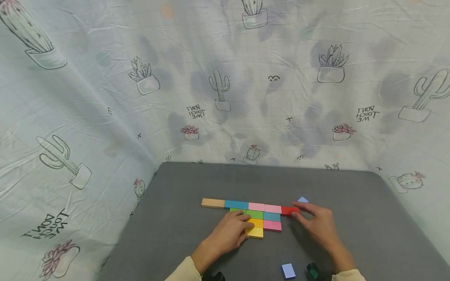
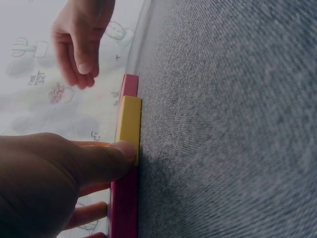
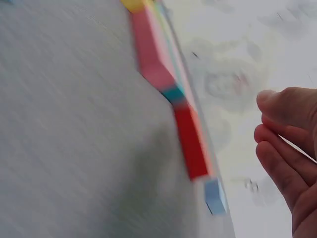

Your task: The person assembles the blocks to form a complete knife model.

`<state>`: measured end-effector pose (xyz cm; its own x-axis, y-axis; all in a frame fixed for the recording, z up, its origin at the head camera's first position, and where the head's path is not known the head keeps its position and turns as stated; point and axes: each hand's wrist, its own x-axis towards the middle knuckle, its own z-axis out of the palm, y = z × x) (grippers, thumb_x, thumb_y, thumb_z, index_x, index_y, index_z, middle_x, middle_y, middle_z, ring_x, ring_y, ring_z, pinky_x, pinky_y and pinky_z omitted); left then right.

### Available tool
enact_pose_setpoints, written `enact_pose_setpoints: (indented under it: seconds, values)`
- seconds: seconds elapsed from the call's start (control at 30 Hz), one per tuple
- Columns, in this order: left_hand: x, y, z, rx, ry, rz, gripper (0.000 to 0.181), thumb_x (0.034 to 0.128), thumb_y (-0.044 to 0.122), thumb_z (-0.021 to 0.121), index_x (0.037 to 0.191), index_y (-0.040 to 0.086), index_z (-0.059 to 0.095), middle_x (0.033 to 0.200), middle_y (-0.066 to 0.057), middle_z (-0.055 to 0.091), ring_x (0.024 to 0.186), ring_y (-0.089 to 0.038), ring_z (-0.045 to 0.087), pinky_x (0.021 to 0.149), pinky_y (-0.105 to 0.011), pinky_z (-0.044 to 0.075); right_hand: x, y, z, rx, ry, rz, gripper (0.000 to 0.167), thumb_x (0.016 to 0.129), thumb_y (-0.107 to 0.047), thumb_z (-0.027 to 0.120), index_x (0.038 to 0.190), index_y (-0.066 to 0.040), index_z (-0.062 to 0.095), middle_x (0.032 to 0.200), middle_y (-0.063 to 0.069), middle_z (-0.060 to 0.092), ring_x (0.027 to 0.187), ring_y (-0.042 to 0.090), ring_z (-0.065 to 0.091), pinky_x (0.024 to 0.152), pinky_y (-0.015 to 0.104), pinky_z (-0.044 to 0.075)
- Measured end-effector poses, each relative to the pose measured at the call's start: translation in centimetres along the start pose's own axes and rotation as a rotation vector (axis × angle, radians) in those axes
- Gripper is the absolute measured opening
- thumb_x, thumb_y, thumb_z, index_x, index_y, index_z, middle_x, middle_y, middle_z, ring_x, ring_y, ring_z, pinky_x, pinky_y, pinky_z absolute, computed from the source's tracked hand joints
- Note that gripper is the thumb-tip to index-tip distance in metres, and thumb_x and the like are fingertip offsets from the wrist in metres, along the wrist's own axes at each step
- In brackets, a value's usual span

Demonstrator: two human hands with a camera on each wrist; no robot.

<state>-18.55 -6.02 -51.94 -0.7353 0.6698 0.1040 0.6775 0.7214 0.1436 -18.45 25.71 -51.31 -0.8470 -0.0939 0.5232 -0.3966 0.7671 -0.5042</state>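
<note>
Flat coloured blocks lie in touching rows on the grey table. The back row runs from a tan block [image 1: 213,203] through a blue block [image 1: 236,204] and two pink ones to a red block [image 1: 289,211]. Green, blue, yellow and pink blocks fill shorter rows in front. My left hand [image 1: 230,230] rests on these front rows and covers part of them; its thumb touches the side of a yellow block [image 2: 130,119], beside a magenta block [image 2: 124,203]. My right hand [image 1: 319,224] hovers by the red block's right end, apart from it in the right wrist view, fingers loosely bent and holding nothing.
A light blue triangular block [image 1: 303,200] lies behind the right hand. Near the front are a light blue square block [image 1: 288,271] and a dark object with a green patch [image 1: 313,271]. A cactus-print cloth [image 1: 239,78] hangs behind and beside the table [image 1: 168,234].
</note>
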Motion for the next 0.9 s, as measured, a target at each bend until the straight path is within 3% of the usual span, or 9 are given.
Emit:
enact_pose_setpoints:
  seconds: [0.07,0.23,0.33,0.4,0.47,0.6,0.9]
  values:
    - [0.0,0.0,0.0,0.004,0.004,0.001,0.026,0.0998,0.023,0.083,0.126,0.028,0.082,0.142,0.005,0.073,0.139,-0.024,0.064,0.117,-0.049,0.054,0.5,1.0,-0.8,0.007,0.003,0.057,0.036,0.080,-0.003,0.096,0.115,-0.011,0.086,0.107,0.006,0.085,0.097,0.031,0.082,0.084,0.036,0.068]
    - [0.0,0.0,0.0,0.012,0.006,0.002,0.026,0.1000,0.022,0.082,0.125,0.029,0.082,0.141,0.005,0.074,0.139,-0.025,0.065,0.117,-0.048,0.054,1.3,3.3,-1.7,0.014,-0.013,0.193,0.033,0.089,-0.006,0.091,0.121,-0.005,0.083,0.115,0.016,0.083,0.106,0.039,0.080,0.089,0.059,0.063]
    - [0.1,0.1,0.0,0.012,0.005,0.001,0.025,0.1002,0.022,0.082,0.125,0.028,0.083,0.141,0.005,0.074,0.139,-0.025,0.065,0.117,-0.048,0.054,1.6,4.3,-1.5,0.021,-0.015,0.242,0.032,0.091,-0.007,0.089,0.122,-0.003,0.082,0.117,0.019,0.082,0.108,0.042,0.080,0.091,0.062,0.062]
    - [0.1,0.1,0.0,0.011,0.003,-0.001,0.025,0.1004,0.022,0.081,0.125,0.028,0.083,0.141,0.005,0.074,0.139,-0.025,0.064,0.117,-0.048,0.054,1.7,4.8,-1.3,0.019,-0.021,0.254,0.032,0.092,-0.008,0.088,0.122,-0.003,0.081,0.118,0.019,0.082,0.107,0.041,0.079,0.088,0.056,0.065]
    - [0.1,0.1,0.0,0.008,0.003,-0.003,0.025,0.1004,0.022,0.081,0.125,0.028,0.083,0.141,0.005,0.074,0.139,-0.025,0.064,0.118,-0.048,0.054,1.7,5.3,-1.0,0.021,-0.029,0.252,0.032,0.092,-0.009,0.088,0.123,-0.003,0.081,0.117,0.018,0.082,0.106,0.040,0.080,0.084,0.040,0.066]
    - [0.2,0.2,0.0,0.013,0.004,0.006,0.025,0.1001,0.023,0.082,0.125,0.028,0.083,0.141,0.005,0.074,0.138,-0.025,0.065,0.117,-0.048,0.054,1.6,5.9,-0.4,0.031,-0.038,0.253,0.033,0.092,-0.010,0.089,0.123,-0.004,0.081,0.115,0.017,0.083,0.103,0.037,0.081,0.077,0.014,0.055]
    - [0.0,0.2,-0.1,0.004,0.006,-0.009,0.026,0.0996,0.023,0.083,0.125,0.028,0.083,0.141,0.005,0.074,0.139,-0.025,0.065,0.118,-0.048,0.053,1.5,6.2,0.4,0.041,-0.077,0.319,0.035,0.091,-0.010,0.089,0.123,-0.002,0.080,0.114,0.018,0.083,0.104,0.037,0.081,0.079,0.014,0.053]
